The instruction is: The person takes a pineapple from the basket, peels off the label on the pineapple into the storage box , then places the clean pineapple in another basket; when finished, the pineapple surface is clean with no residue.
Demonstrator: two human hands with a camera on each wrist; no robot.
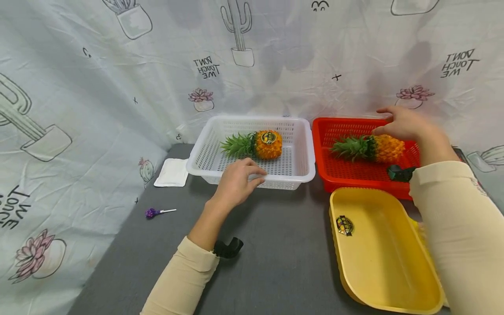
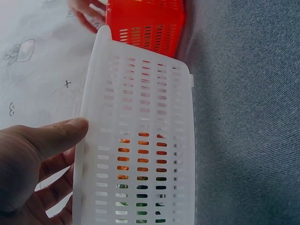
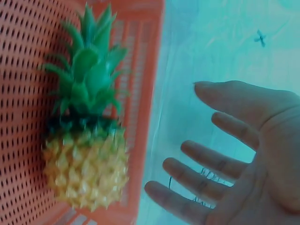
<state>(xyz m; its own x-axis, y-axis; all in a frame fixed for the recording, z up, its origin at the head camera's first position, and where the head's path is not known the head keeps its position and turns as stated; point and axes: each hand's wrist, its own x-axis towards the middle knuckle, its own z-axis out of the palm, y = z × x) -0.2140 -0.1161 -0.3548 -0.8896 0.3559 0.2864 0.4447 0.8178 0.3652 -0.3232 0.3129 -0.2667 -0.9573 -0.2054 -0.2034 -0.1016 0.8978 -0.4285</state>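
My left hand (image 1: 238,181) is at the near rim of a white perforated basket (image 1: 202,144). In the left wrist view its thumb (image 2: 61,138) lies over the rim, with the other fingers partly hidden behind it. A small pineapple (image 1: 269,145) with green leaves and a round black-and-yellow sticker lies in this basket. My right hand (image 1: 407,124) hovers over the back of a red perforated basket (image 1: 324,168). The right wrist view shows its fingers spread and apart from a second pineapple (image 3: 86,164), which lies in the red basket.
A yellow tray (image 1: 378,258) with a sticker (image 1: 344,225) inside stands before the red basket. On the left of the grey tabletop (image 1: 283,262) are a white folded cloth or pad (image 1: 172,172) and a purple-headed stick (image 1: 152,213). A printed curtain (image 1: 275,87) hangs behind.
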